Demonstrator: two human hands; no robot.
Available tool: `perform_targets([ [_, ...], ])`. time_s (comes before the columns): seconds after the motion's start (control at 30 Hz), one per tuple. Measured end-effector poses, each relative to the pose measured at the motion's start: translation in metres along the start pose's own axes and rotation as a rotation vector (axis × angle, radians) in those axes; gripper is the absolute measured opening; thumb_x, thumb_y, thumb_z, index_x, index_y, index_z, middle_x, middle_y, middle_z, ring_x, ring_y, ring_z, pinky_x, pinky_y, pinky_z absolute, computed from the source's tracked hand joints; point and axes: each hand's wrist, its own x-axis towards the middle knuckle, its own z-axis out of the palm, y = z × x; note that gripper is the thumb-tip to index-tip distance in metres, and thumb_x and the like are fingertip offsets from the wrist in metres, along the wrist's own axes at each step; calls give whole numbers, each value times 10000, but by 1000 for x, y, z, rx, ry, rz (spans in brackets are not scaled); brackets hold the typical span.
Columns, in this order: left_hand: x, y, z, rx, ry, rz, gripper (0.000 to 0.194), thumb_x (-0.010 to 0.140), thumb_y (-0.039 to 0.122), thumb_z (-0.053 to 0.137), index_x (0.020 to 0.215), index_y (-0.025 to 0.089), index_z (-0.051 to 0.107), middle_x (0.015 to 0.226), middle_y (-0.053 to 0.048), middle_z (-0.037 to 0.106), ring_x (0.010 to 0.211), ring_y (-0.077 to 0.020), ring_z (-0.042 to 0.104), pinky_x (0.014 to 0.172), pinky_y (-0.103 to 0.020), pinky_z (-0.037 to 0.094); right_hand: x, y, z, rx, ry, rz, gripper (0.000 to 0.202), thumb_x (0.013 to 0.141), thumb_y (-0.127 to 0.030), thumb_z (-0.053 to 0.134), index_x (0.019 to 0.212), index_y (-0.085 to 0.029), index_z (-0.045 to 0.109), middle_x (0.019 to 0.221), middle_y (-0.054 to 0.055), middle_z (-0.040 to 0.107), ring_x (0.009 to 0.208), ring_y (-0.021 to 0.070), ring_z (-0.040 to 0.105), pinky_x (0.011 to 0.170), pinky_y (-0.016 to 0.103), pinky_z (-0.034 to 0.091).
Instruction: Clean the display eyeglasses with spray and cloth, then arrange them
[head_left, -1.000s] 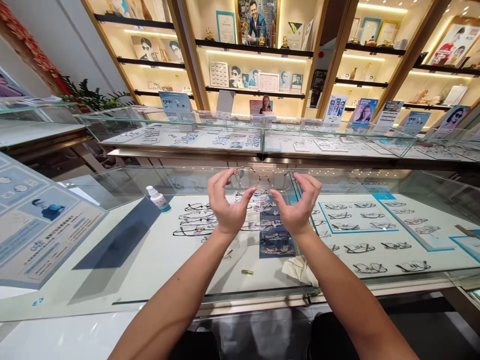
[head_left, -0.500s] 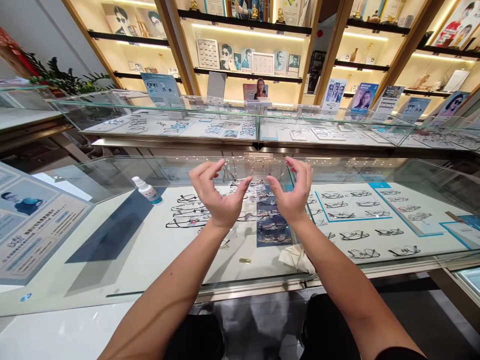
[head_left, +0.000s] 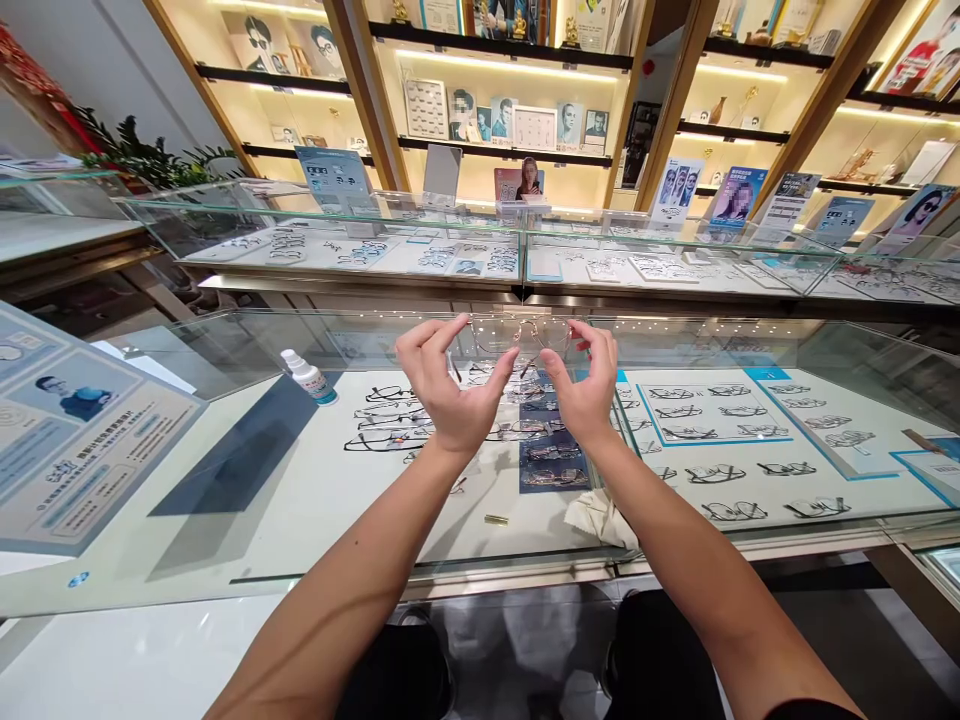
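Note:
A pair of thin-framed glasses (head_left: 517, 335) is held up above the glass counter, level with its far part. My left hand (head_left: 461, 385) grips its left side, the fingertips and thumb curled toward the frame. On the other side my right hand (head_left: 583, 380) holds the right part between thumb and fingers. The thin rims partly blend with the reflections behind them. Beneath my hands, rows of glasses (head_left: 382, 438) lie inside the case, some on a dark blue panel (head_left: 555, 478). A cream cloth (head_left: 600, 518) rests beside my right forearm.
A white spray bottle (head_left: 309, 378) stands on the counter at the left, near a slanted blue-and-white sign (head_left: 90, 430). A small gold-coloured piece (head_left: 496, 519) lies near the front edge. Behind is another glass display case (head_left: 360, 255).
Both hands are still holding the glasses, whose frame has turned slightly. My hands are a little closer together. The whole view has shifted slightly, with the counter items appearing further right.

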Motion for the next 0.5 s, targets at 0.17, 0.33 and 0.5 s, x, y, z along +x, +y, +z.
perform_targets([
  [0.17,0,1,5,-77,-109,-151,525,864,516,821,1263,224,644,1183,-97,632,1041,-233,614,880,-405,515,3,-2,-3,-33,81,-6,450,950,-581,712,1257,-271,602,1125,77,619,1018,259,601,907,473,534],
  [0.33,-5,-3,9,-120,-146,-220,497,870,499,821,1249,223,656,1189,-94,650,1007,-216,634,869,-392,511,5,-4,-6,-75,100,-41,448,948,-554,722,1267,-269,592,1120,76,607,1013,264,591,918,493,529],
  [0.5,-8,-9,11,-179,-198,-279,501,867,487,825,1260,230,651,1203,-95,655,1034,-220,654,882,-393,518,5,-1,-8,-138,100,-83,479,936,-552,739,1303,-290,579,1163,92,602,1096,303,598,974,555,518],
])
